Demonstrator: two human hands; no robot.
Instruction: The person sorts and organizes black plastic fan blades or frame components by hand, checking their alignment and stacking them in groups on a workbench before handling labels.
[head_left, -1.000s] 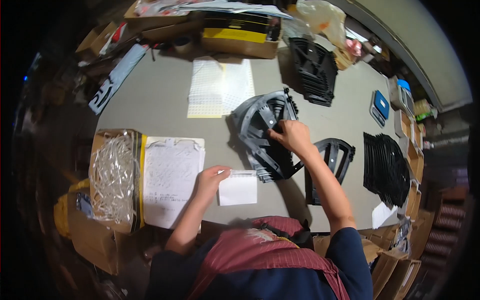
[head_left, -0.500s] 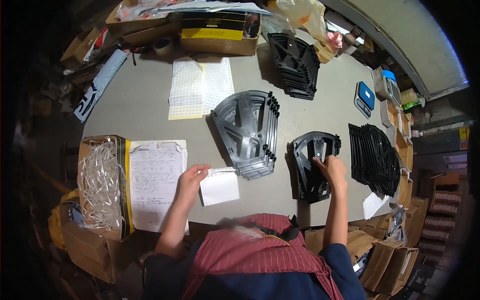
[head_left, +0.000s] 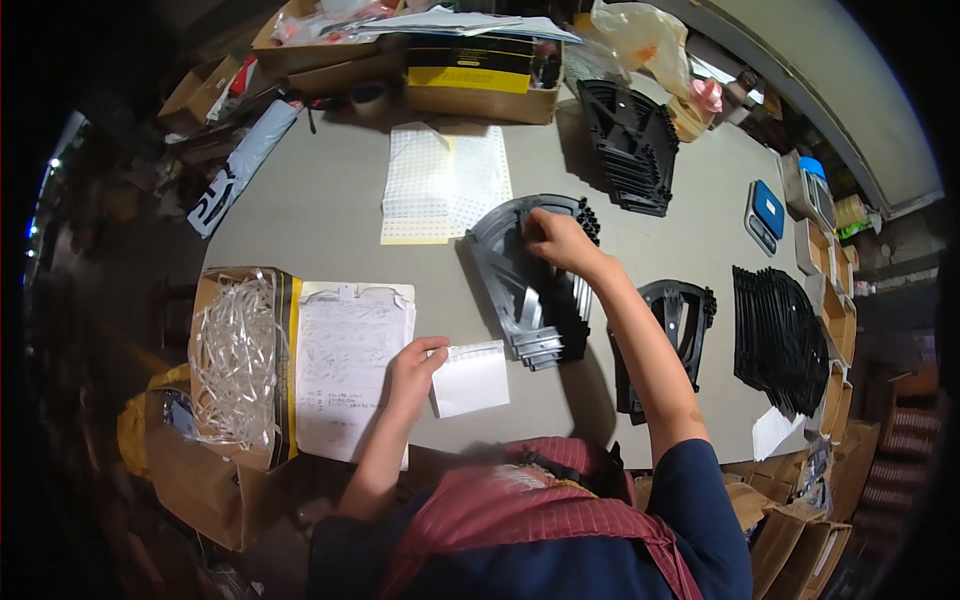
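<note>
My left hand point(head_left: 411, 380) pinches the upper left edge of a small white label sheet point(head_left: 472, 382), which has a row of labels along its top. My right hand point(head_left: 562, 241) reaches over a stack of grey, fan-shaped plastic frames point(head_left: 492, 262) in the middle of the table. Its fingers are curled together at the top frame; whatever they may hold is hidden. Partly behind my right forearm lies a smaller stack of black fan-shaped frames point(head_left: 622, 375).
More black frames are stacked at the back point(head_left: 630, 150) and right point(head_left: 778, 340). Label sheets point(head_left: 440, 190) lie at the far middle. On the left are a clipboard with papers point(head_left: 350, 400) and a box of clear strips point(head_left: 240, 360). A blue scale point(head_left: 765, 212) stands far right.
My right hand has moved from the smaller black stack, left and away from me, to the grey stack. My left hand keeps its hold on the label sheet. The whole view has shifted slightly.
</note>
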